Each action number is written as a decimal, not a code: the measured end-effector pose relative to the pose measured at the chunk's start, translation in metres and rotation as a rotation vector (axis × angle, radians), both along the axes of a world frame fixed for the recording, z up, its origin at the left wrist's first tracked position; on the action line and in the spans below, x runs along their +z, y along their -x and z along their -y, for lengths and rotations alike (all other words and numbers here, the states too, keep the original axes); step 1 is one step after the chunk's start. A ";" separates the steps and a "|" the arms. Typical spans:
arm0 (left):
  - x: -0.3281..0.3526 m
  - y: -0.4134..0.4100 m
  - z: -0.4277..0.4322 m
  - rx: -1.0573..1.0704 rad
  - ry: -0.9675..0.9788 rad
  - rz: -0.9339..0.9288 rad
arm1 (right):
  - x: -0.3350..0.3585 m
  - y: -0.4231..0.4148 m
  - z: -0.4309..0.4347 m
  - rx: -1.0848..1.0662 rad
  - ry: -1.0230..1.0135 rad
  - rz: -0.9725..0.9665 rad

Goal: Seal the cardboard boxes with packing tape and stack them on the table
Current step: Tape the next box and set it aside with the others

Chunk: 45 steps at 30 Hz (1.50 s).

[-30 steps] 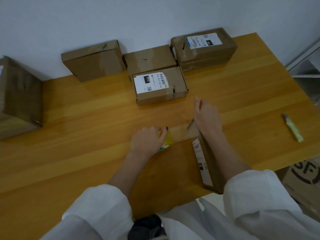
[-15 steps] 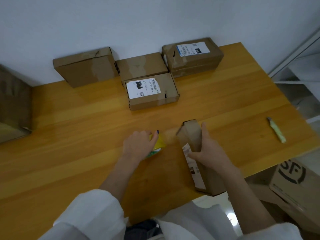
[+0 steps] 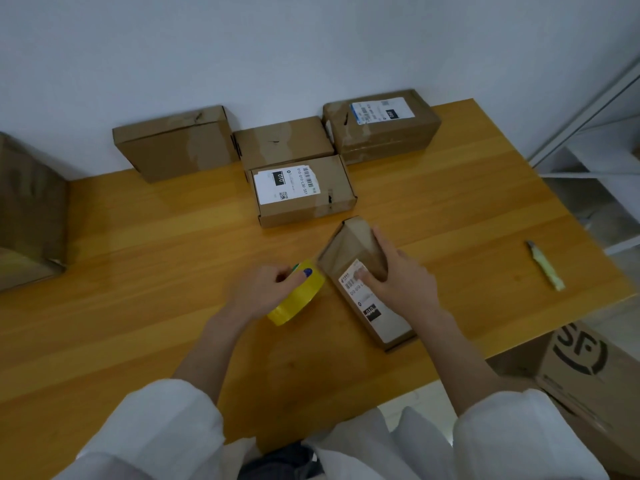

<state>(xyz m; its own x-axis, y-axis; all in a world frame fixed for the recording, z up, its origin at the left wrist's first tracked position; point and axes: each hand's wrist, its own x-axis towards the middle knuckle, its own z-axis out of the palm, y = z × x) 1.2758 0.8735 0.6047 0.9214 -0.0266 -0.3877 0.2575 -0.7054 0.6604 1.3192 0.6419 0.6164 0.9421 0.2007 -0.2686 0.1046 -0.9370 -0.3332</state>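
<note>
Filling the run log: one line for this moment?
left hand grips yellow tape roll | right hand holds narrow labelled cardboard box | box rests on wooden table

Room and furniture: wooden table set against a pale wall, white shelving on the right.

The wall (image 3: 311, 46) is a matt grey-white surface that fills the upper part of the view and meets the table's far edge. The table (image 3: 138, 306) has an orange-brown wooden top with long grain bands running left to right, and a soft sheen shows on the boards. A white shelving unit (image 3: 602, 154) stands just beside the table's right end, with a slanted upright and flat shelves visible. Pale floor (image 3: 426, 403) shows below the table's near edge. Lighting is dim and even with a bluish cast, and shadows along the wall are soft.
</note>
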 end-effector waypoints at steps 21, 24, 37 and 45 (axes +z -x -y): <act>0.006 0.016 0.015 -0.177 0.052 0.069 | 0.000 -0.042 0.028 0.056 0.315 0.166; 0.010 0.016 0.012 -0.145 0.112 0.064 | -0.002 -0.046 0.032 0.044 0.304 0.165; 0.018 0.038 -0.009 0.125 0.456 -0.214 | -0.004 -0.059 0.042 -0.007 0.219 0.117; 0.001 0.043 -0.031 0.049 -0.309 -0.210 | -0.006 -0.061 0.044 -0.020 0.193 0.128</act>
<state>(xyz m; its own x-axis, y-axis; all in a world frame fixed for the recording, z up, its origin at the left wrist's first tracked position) 1.2332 0.9044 0.6057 0.8180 0.1634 -0.5515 0.4035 -0.8464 0.3476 1.3803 0.5983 0.6102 0.9744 0.1377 -0.1779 0.1149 -0.9845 -0.1327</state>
